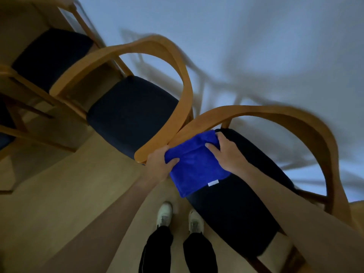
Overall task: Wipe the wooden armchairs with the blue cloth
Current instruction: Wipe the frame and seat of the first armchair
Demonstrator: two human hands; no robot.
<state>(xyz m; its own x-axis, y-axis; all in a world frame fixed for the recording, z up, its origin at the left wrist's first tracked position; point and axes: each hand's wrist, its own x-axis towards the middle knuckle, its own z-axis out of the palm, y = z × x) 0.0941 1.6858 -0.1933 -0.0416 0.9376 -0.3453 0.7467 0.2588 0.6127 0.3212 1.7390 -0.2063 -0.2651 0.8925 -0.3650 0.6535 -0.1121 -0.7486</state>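
While both hands hold it, the blue cloth [197,166] lies draped over the front end of the near chair's [307,131] left armrest, hanging down beside the dark seat [246,209]. The left hand [159,166] pinches the cloth's left edge, thumb on top, just beside the armrest tip of the middle chair [153,48]. The right hand [226,150] grips the cloth's upper right part, fingers curled over its fold. A small white tag [213,183] shows near the cloth's lower edge. A third chair [49,54] stands farther left. White shoes [164,213] stand on the tan floor [69,194] below.
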